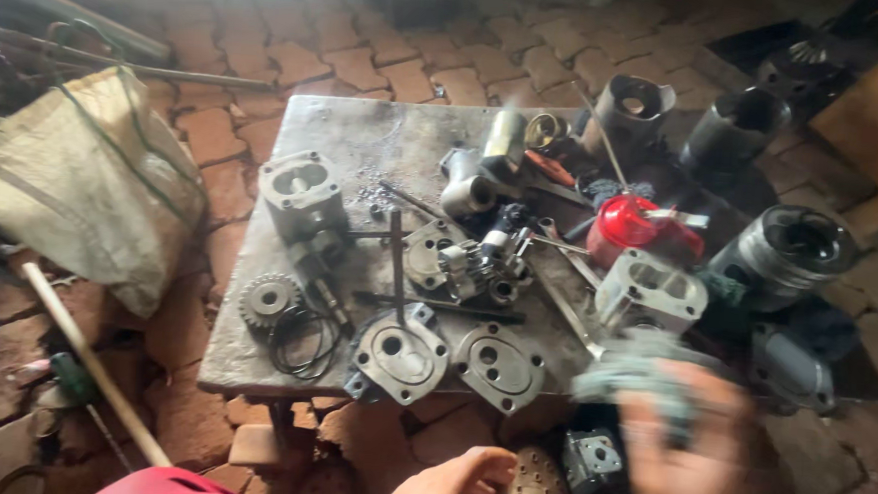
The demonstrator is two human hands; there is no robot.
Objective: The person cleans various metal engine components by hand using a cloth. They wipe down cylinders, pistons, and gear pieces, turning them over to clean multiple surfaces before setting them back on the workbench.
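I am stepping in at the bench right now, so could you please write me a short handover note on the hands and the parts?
Right hand: blurred in motion, gripping a grey-blue crumpled rag at the near right edge of the grey metal work plate.
Left hand: low, near a round perforated metal disc; whether they touch is unclear.
On the plate: two flat grey pump cover plates, a small toothed gear beside black rubber O-rings, a grey cast pump housing, a red cap.
Done: pump lies disassembled.
Left: parts remain spread apart, unassembled.

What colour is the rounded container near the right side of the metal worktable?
Red; the rounded container shows clearly in the head view, among grey metal parts.
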